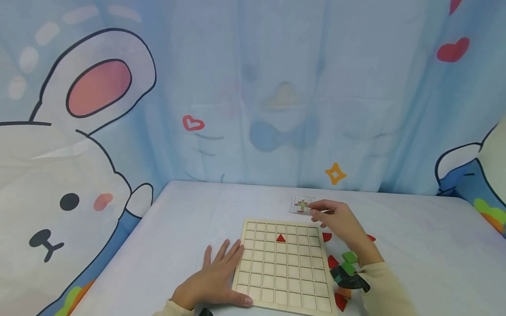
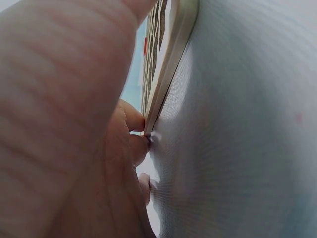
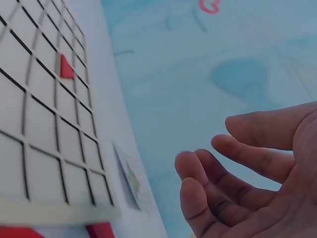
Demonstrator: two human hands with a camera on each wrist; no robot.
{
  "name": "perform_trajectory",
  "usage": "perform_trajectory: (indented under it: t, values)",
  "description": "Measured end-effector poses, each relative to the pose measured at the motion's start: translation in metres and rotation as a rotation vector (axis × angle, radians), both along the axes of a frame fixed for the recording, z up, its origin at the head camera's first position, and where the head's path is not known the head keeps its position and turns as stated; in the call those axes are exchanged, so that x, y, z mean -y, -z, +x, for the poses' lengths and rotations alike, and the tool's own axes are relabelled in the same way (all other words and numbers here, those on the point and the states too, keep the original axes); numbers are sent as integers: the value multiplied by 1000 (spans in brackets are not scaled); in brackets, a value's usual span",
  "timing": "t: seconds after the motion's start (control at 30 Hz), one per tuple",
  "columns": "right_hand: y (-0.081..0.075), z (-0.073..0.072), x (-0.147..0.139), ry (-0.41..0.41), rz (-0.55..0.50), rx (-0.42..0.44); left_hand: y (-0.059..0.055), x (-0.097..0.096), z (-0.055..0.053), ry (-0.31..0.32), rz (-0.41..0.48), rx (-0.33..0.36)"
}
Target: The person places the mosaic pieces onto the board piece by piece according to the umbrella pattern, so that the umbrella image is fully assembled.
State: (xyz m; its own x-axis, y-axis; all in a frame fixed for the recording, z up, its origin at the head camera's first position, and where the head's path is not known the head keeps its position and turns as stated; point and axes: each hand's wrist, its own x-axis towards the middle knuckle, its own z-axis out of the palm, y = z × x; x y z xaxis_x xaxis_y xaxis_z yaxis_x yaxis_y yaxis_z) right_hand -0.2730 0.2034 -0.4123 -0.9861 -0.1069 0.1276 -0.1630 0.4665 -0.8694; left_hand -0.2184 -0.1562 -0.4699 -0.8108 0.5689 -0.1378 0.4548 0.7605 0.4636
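A wooden grid board (image 1: 284,267) lies on the table with one red triangle piece (image 1: 280,238) in an upper cell. My left hand (image 1: 215,281) rests spread at the board's left edge, fingers straight, its thumb by the near-left corner. In the left wrist view, fingertips (image 2: 134,118) touch the board's rim (image 2: 171,54). Beyond the board's far edge lies a small pattern card (image 1: 299,204), printed with a coloured figure on a grid. My right hand (image 1: 336,219) hovers beside that card's right side. The right wrist view shows its fingers (image 3: 193,193) loosely bent, holding nothing.
Red pieces (image 1: 333,262), green squares (image 1: 349,257) and an orange piece (image 1: 344,292) lie along the board's right side, partly under my right forearm. A white cloth (image 1: 189,215) covers the table. Behind it hangs a blue printed curtain (image 1: 253,87).
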Motion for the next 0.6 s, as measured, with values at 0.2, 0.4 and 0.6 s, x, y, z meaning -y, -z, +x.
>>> perform_trajectory:
  t: [0.2,0.4,0.6]
  values:
    - [-5,3,-34,81,47,22,1,3,1,-1,6,9]
    - [-7,4,-61,129,55,77,3,5,2,-6,21,4]
    - [-3,4,-84,148,76,74,3,6,1,2,36,5]
